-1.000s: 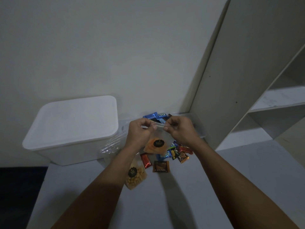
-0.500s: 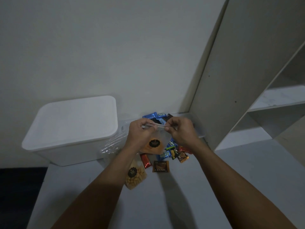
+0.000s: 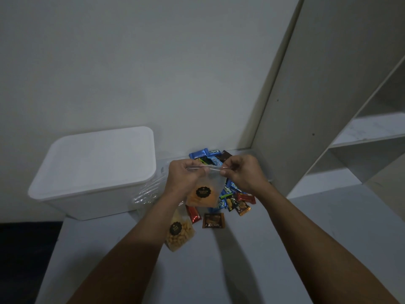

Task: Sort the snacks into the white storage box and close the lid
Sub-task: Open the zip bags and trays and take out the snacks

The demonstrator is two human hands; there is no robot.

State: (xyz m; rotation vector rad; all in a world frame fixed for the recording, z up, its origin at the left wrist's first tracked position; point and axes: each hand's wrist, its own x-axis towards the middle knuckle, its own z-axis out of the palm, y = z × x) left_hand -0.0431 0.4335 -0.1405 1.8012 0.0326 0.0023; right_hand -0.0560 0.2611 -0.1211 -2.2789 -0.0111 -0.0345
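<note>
The white storage box [image 3: 94, 172] stands at the left with its lid on. My left hand [image 3: 183, 177] and my right hand [image 3: 244, 174] both pinch the top strip of a clear zip bag of orange snacks [image 3: 202, 195] with a black label, held above the table. Under my left forearm lies a second clear bag of yellow nuts [image 3: 178, 234]. Small wrapped snacks lie in a pile behind and below my hands: blue bars [image 3: 203, 153], a red one [image 3: 194, 213], a brown square packet [image 3: 213, 220].
The grey table [image 3: 241, 260] runs to a drop at its left edge, with dark floor beyond. A crumpled clear plastic bag [image 3: 146, 191] lies between the box and the snacks. An open shelf unit [image 3: 350, 139] stands at the right against the wall.
The orange snack bag has shifted slightly left and lower between my hands. My fingers have slid along its top strip. Nothing else has moved.
</note>
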